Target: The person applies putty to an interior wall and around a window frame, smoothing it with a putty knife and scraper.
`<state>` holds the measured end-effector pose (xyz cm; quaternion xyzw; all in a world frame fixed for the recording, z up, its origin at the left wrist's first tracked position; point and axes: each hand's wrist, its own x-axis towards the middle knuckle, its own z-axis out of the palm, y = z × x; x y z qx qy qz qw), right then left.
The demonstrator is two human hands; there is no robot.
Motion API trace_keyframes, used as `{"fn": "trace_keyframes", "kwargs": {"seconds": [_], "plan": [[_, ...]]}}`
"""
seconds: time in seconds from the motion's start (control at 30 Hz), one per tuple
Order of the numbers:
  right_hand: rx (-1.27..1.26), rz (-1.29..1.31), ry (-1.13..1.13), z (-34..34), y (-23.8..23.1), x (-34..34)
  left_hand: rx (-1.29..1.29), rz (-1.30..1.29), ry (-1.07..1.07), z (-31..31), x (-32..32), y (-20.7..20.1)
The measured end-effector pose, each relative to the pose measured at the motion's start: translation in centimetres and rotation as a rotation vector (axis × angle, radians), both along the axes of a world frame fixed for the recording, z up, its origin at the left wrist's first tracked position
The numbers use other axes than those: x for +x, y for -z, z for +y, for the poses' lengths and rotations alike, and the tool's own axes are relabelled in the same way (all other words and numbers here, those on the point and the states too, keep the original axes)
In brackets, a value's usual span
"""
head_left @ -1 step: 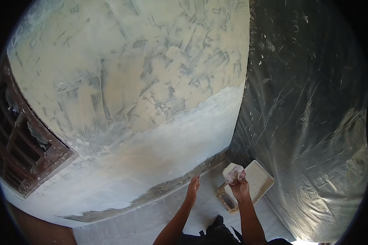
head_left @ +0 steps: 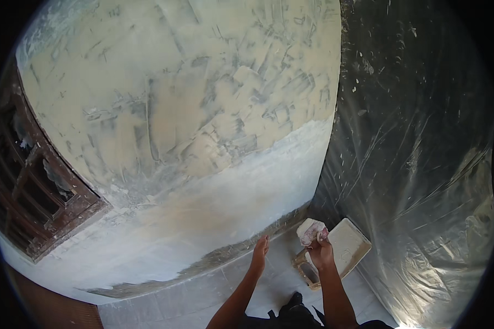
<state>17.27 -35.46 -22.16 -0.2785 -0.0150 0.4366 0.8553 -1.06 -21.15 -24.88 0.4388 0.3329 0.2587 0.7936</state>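
Observation:
My right hand (head_left: 321,253) grips a bulky wad (head_left: 311,232), white on its outer side and pinkish near the fingers. Whether it is cloth or sponge I cannot tell. Beneath and beside that hand, a rectangular tray (head_left: 366,246) sits on the floor, whitish inside with a dirty brownish rim and an opening at its near left end. To the left, my left hand (head_left: 261,248) is held out edge-on in front of the wall's foot, fingers stretched and nothing in it.
A wall (head_left: 192,131) with patchy cream and white coating fills the middle, its lower strip bare grey. Dark plastic sheeting (head_left: 417,164) hangs on the right. At the left is a brown wooden window frame (head_left: 66,211). My shoe (head_left: 295,299) stands on grey floor tiles (head_left: 186,304).
The view has shifted a little, so the wall, window and tray appear slightly further right and lower. Both hands keep nearly the same pose, the wad still in the right one.

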Motion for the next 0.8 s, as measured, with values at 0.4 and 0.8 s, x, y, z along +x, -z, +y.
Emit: {"fn": "trace_keyframes", "kwargs": {"seconds": [0.4, 0.8], "plan": [[0.006, -0.644, 0.091, 22.8, -16.9, -22.5, 1.73, 0.478, -0.196, 14.4, -22.7, -19.7], [-0.208, -1.329, 0.899, 35.0, -20.3, -38.6, 2.261, 0.499, -0.169, 25.7, -35.1, -25.8]]}}
